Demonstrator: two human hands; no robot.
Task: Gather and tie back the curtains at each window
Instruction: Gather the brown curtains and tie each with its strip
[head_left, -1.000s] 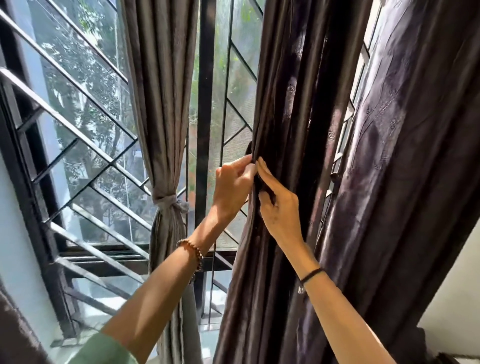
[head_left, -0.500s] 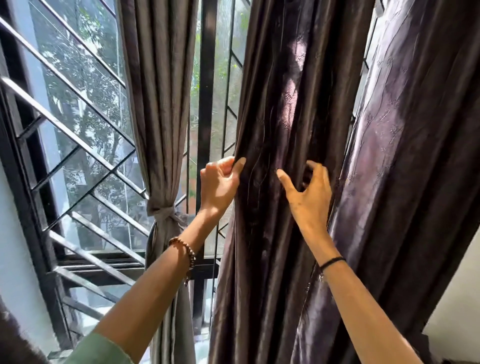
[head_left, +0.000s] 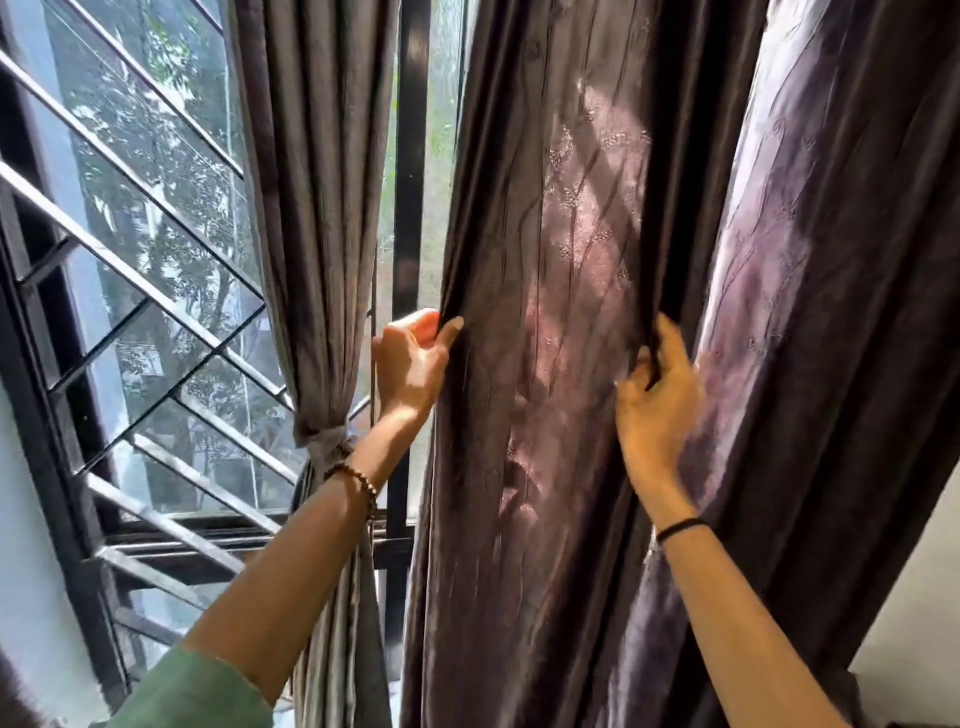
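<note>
The left hand pinches the window-side edge of the dark curtain, while the right hand grips one of its folds.

It was a home: long fabric curtains hung at a barred window beside white walls.

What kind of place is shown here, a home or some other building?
Likely a room in a home, seen from inside at a window. A metal grille bars it, one grey curtain hangs tied back, and a dark curtain hangs loose beside it.
</note>
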